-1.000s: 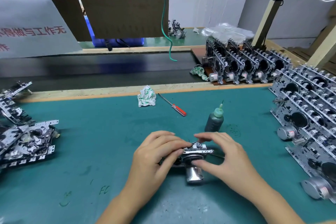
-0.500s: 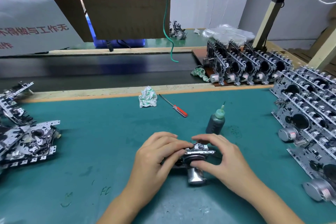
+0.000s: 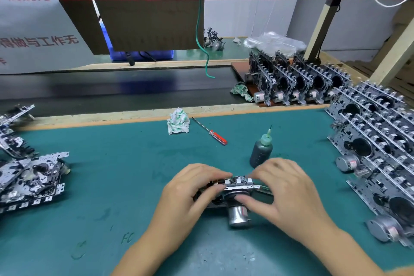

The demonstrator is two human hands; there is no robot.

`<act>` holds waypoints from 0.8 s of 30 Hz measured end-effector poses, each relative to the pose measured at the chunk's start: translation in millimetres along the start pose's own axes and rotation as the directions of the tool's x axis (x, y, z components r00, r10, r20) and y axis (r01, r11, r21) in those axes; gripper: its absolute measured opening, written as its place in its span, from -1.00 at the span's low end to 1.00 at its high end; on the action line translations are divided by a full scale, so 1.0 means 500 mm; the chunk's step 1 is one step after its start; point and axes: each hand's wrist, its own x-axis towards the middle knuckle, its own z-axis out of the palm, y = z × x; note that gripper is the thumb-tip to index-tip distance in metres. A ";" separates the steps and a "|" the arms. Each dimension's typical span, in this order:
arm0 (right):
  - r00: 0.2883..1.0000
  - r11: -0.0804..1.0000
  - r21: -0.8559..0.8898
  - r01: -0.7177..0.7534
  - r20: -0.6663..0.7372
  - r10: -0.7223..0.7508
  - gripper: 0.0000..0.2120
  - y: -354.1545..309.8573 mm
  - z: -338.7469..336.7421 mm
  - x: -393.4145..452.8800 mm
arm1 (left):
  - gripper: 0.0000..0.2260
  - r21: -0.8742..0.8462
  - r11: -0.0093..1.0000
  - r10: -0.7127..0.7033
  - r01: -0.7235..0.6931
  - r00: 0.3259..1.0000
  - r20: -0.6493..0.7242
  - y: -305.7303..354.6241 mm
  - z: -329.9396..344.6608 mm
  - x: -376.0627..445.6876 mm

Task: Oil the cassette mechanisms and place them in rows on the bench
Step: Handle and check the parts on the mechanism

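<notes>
Oil bottle (image 3: 261, 151) just behind hands (image 3: 242, 195); screwdriver (image 3: 210, 132) beyond.

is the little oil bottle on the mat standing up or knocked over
Standing up. The oil bottle sits on its base on the green mat, its thin nozzle pointing up, just beyond the right hand. Nothing grips it.

An oil bottle (image 3: 261, 149) stands just behind the right hand (image 3: 289, 188); a screwdriver (image 3: 210, 132) lies farther back; stacked mechanisms (image 3: 378, 141) line its right.
</notes>
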 end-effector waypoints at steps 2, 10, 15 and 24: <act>0.997 0.998 0.016 0.065 -0.042 -0.064 -0.55 -0.005 -0.023 0.028 | -0.78 0.092 0.996 0.017 -0.017 1.000 -0.004 0.000 -0.019 0.000; 0.891 0.901 -0.052 0.430 0.186 -0.414 -0.65 -0.021 -0.032 0.093 | -0.73 0.380 0.906 0.141 -0.187 0.979 0.146 0.008 -0.065 0.016; 0.836 0.868 0.033 0.495 0.252 -0.487 -0.67 -0.022 -0.033 0.104 | -0.73 0.365 0.900 0.161 -0.238 0.960 0.228 0.015 -0.084 0.028; 0.967 0.968 -0.001 0.253 0.046 -0.252 -0.66 0.070 -0.213 0.198 | -0.78 0.350 0.750 0.477 -0.562 0.825 0.303 0.137 -0.092 0.303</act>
